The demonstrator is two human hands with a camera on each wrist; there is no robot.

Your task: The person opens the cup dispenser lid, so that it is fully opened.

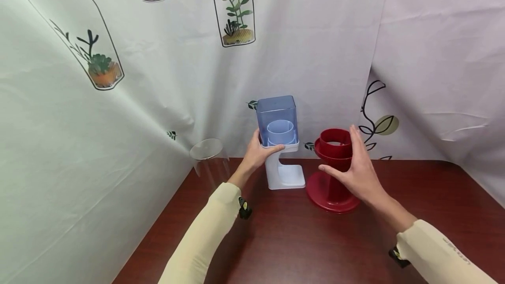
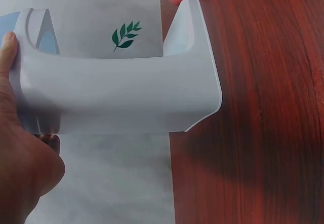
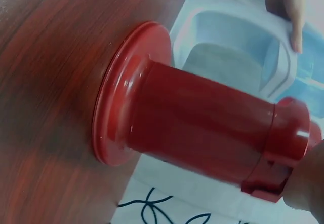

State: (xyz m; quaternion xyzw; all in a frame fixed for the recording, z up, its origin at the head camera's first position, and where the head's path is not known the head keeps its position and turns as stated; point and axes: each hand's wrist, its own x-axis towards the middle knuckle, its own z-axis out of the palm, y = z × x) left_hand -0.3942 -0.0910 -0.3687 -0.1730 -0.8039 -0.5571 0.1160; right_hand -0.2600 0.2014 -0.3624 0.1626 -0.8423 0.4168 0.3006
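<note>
A white stand (image 1: 275, 172) with a C-shaped profile carries a see-through blue square box (image 1: 277, 111), like a dispenser. My left hand (image 1: 255, 153) grips it where the box meets the stand, thumb across the front. To its right stands a red pedestal (image 1: 335, 179) with a round base and a ringed, open top. Beside that top my right hand (image 1: 360, 174) is spread, thumb in front and straight fingers up at the far side. In the right wrist view the red column (image 3: 202, 122) fills the middle, and most of the right hand is out of frame.
A clear cylinder (image 1: 211, 163) stands at the left edge of the dark red wooden table (image 1: 284, 240), near the cloth wall. White cloth (image 1: 307, 56) printed with plants in bottles hangs close behind the things and along both sides.
</note>
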